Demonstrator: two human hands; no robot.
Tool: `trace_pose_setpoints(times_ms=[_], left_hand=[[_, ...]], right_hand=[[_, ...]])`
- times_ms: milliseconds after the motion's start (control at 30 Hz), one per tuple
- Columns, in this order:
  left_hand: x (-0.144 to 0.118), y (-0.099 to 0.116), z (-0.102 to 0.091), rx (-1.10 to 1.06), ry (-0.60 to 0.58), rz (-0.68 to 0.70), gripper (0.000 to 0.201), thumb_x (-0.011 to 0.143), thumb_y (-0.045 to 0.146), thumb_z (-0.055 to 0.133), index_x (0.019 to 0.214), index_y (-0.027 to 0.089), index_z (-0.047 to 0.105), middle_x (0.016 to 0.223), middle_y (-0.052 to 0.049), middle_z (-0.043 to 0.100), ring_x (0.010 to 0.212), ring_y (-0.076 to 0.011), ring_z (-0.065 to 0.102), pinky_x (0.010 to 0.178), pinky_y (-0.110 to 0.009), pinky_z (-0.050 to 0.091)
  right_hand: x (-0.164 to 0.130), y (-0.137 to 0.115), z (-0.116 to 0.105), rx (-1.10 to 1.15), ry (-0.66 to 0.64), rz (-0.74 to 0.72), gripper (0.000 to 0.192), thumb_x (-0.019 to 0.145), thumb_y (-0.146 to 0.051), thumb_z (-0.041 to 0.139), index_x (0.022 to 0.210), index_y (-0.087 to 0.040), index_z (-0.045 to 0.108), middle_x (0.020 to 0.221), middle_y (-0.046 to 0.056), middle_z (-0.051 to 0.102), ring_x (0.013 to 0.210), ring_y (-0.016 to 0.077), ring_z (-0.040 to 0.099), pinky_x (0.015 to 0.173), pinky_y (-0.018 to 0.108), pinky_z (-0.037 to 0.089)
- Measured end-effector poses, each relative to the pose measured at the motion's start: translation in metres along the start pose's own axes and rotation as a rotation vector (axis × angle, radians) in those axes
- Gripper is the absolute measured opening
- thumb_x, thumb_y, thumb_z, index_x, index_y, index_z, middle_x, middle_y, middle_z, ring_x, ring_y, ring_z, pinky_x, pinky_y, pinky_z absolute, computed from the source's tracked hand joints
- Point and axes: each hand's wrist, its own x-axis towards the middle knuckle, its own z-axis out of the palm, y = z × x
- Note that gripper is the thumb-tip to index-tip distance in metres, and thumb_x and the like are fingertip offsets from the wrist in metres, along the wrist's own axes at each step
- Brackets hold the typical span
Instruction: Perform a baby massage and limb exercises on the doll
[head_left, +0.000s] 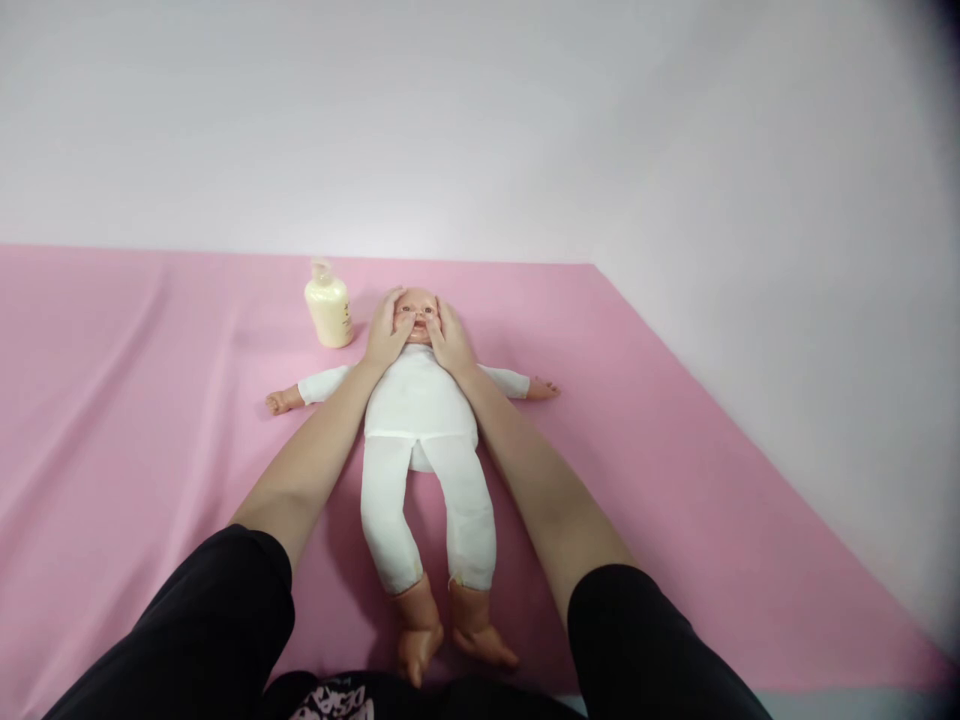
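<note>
On the pink sheet (675, 450), a baby doll (420, 400) lies on its back, head toward the white wall (480, 120) and bare feet toward the person. It wears a white top and white leggings, and its arms are spread straight out to either side, the small hands resting flat on the sheet. Its legs lie slightly parted, with the feet close together at the near edge of the view.

Both of the person's hands are at the doll's head. The left hand (386, 335) lies against the doll's cheek on the bottle's side, fingers spread up along the side of the head and the thumb reaching in near the mouth. The right hand (448, 340) mirrors it on the other cheek, its thumb also pressed in beside the mouth. Neither grip is closed around anything: each hand is open, fingers apart, laid flat on the face, so that the head sits cupped between the two palms. The face shows between the thumbs.

The forearms run bare down either side of the doll's body, just beside the torso and legs, and end in black sleeves (210, 630) close to the camera.

Just beside the doll's head, on the left hand's side, stands a cream-coloured pump bottle (328, 308), upright on the sheet and not touching the doll or the hand.
</note>
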Motion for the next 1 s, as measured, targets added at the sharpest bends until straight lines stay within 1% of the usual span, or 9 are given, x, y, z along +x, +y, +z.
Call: trace_pose_setpoints(times_ms=[133,333,433,533,667,900,1000], left_hand=[[0.0002,-0.0001,0.0001,-0.014,0.0,-0.007,0.061,0.097,0.066,0.047,0.14,0.021,0.05,0.145,-0.017,0.055,0.14,-0.0288,0.051,0.122,-0.05,0.036],[0.0007,0.0016,0.0003,-0.027,0.005,-0.014,0.06,0.098,0.065,0.047,0.138,0.022,0.051,0.144,-0.016,0.056,0.14,-0.0282,0.051,0.123,-0.05,0.036],[0.0007,0.0029,0.0,-0.033,0.006,-0.017,0.059,0.098,0.065,0.047,0.138,0.022,0.051,0.144,-0.016,0.055,0.14,-0.0278,0.05,0.123,-0.049,0.036],[0.0007,0.0033,-0.0001,-0.036,0.005,-0.018,0.059,0.098,0.065,0.047,0.139,0.022,0.051,0.145,-0.016,0.055,0.14,-0.0283,0.05,0.123,-0.05,0.036],[0.0006,0.0031,-0.0001,-0.036,0.004,-0.02,0.06,0.097,0.066,0.047,0.139,0.022,0.051,0.145,-0.017,0.055,0.14,-0.0284,0.05,0.123,-0.05,0.035],[0.0001,0.0038,-0.0002,-0.028,0.008,-0.028,0.059,0.098,0.065,0.047,0.139,0.022,0.051,0.145,-0.017,0.055,0.14,-0.0281,0.051,0.123,-0.049,0.035],[0.0002,0.0027,0.0,-0.034,0.004,-0.032,0.059,0.098,0.065,0.047,0.139,0.022,0.051,0.145,-0.017,0.055,0.14,-0.0281,0.05,0.123,-0.05,0.034]], right_hand=[[0.0,-0.0007,0.0003,0.022,0.006,0.009,0.092,0.093,-0.083,0.024,0.152,-0.015,0.043,0.154,0.019,0.051,0.146,0.0298,0.046,0.126,0.048,0.034],[-0.0002,-0.0008,0.0013,0.066,0.01,0.014,0.092,0.092,-0.083,0.027,0.152,-0.015,0.044,0.154,0.02,0.05,0.147,0.0316,0.044,0.126,0.052,0.032],[0.0,-0.0005,0.0017,0.058,0.02,0.015,0.091,0.092,-0.084,0.027,0.151,-0.017,0.045,0.153,0.019,0.051,0.145,0.0303,0.046,0.126,0.049,0.032],[0.0001,-0.0014,0.0012,0.052,0.02,0.002,0.093,0.092,-0.084,0.026,0.15,-0.014,0.046,0.151,0.02,0.053,0.144,0.0299,0.048,0.126,0.047,0.033],[0.0,-0.0028,0.0004,0.057,0.013,-0.003,0.095,0.093,-0.084,0.026,0.15,-0.01,0.045,0.15,0.023,0.052,0.143,0.0312,0.048,0.125,0.048,0.034],[0.0017,0.0009,0.0023,0.081,0.05,0.002,0.085,0.092,-0.082,0.034,0.146,-0.018,0.049,0.147,0.018,0.055,0.139,0.0288,0.051,0.123,0.047,0.037],[0.0021,0.0013,0.0024,0.079,0.052,-0.001,0.085,0.092,-0.082,0.034,0.146,-0.018,0.049,0.147,0.019,0.056,0.139,0.0284,0.052,0.123,0.046,0.037]])
